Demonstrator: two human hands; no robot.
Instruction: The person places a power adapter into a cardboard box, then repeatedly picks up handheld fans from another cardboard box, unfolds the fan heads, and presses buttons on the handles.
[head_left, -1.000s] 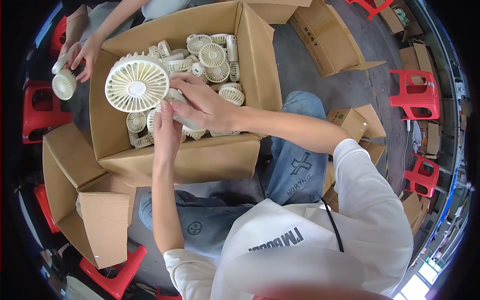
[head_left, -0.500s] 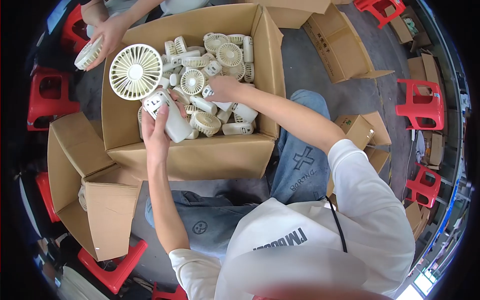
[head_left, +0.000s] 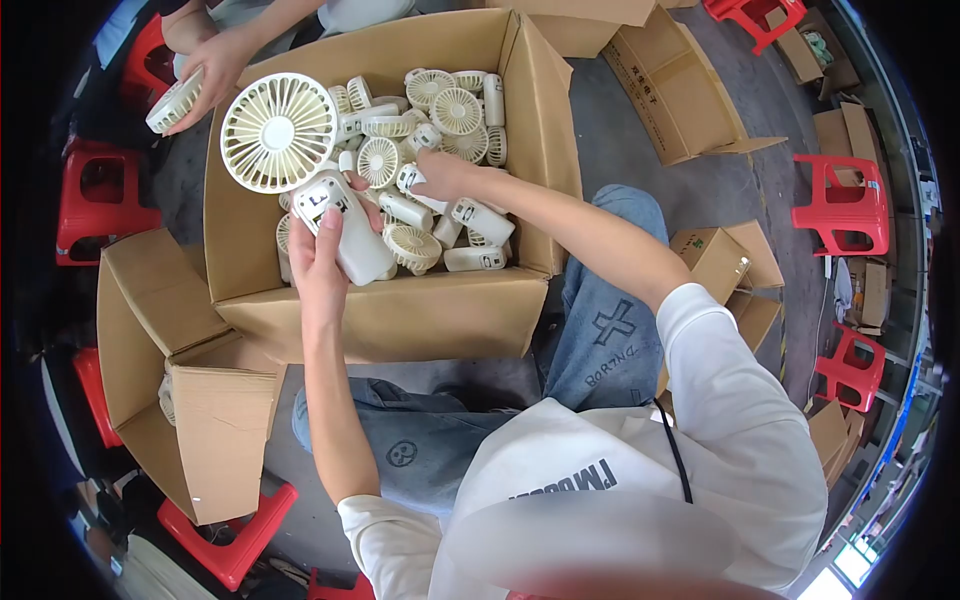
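Note:
A white handheld fan (head_left: 279,133) with a round slotted head is in my left hand (head_left: 322,262). My fingers wrap around its handle, the thumb lying near the printed label. My right hand (head_left: 443,175) reaches into the large cardboard box (head_left: 385,320) and is closed on the labelled handle (head_left: 421,191) of a second fan; the rest of that fan is hard to separate from the pile. Many similar white fans (head_left: 457,111) lie jumbled in the box, some head up, others on their sides.
At the upper left, a co-worker's hand (head_left: 218,68) holds another white fan (head_left: 175,102) outside the box. Opened cartons (head_left: 220,425) stand at the lower left, with another carton (head_left: 675,90) at the upper right. Red stools (head_left: 843,205) line both sides.
The fan in my left hand has shifted slightly right, its head also up a little. My right hand remains in the box, with a slight shift of the handle at its fingers.

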